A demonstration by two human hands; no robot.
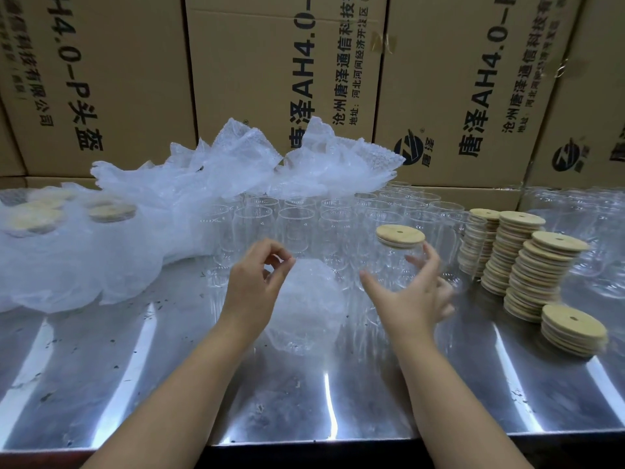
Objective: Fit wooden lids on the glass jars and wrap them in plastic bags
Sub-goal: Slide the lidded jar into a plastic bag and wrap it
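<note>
- Steel desk (pixel 135 384): the front strip is shiny and scuffed, and both forearms come in over the front edge.
- Left hand (pixel 255 287): the grip has thumb and forefinger pinching the top of a bubble bag (pixel 307 309), which hangs down to the desk mid-way in from the front edge. Can't tell whether the mouth is open.
- Right hand (pixel 412 299): the grip is spread, with thumb and fingers on either side of the lidded jar (pixel 394 265). Fingers are blurred, so contact is unclear.
- That jar is just right of the bag, at the front of the block of jars. Its wooden lid (pixel 400 234) looks slightly tilted and may not be fully seated.
- Risks:
  - Smooth glass and a loose hold could let the jar slip onto steel or knock its neighbours.
  - The lid could pop off on tilting.
  - A one-point pinch could let the bag mouth collapse and snag the lid rim.
- Open jars (pixel 301 218) are packed touching behind it, so a bump could spread.
- Lid stacks (pixel 541 275) toward the right edge lean, so an elbow could topple them.
- Wrapped jars (pixel 33 218) are toward the left edge, spare bags (pixel 220 170) are piled at the back, and cartons (pixel 270 62) stand behind.
</note>
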